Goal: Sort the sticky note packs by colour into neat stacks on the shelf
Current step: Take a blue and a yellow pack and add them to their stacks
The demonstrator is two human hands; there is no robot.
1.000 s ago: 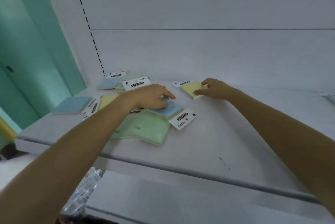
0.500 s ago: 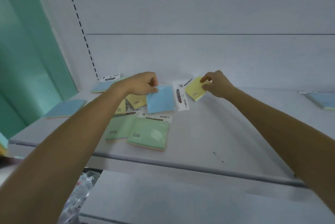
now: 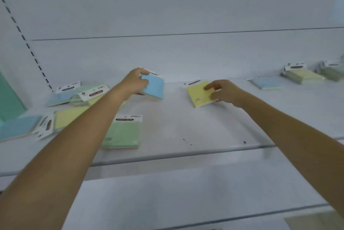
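My left hand (image 3: 134,82) grips a blue sticky note pack (image 3: 153,87), lifted above the middle of the white shelf (image 3: 186,123). My right hand (image 3: 222,91) holds a yellow pack (image 3: 200,94), tilted and just over the shelf. A jumble of blue, yellow and green packs (image 3: 74,99) lies at the left. One green pack (image 3: 122,133) sits near the front, partly under my left forearm. At the far right rest a blue stack (image 3: 266,83), a yellow stack (image 3: 301,75) and a green stack (image 3: 333,72).
The shelf's back wall (image 3: 186,55) is plain white with a slotted upright (image 3: 31,51) at the left. A teal panel (image 3: 9,97) stands at the left edge. A lower shelf (image 3: 186,192) lies below the front lip.
Both hands have carried their packs to the right, away from the jumble. The view has swung right, bringing the sorted stacks at the far right into sight.
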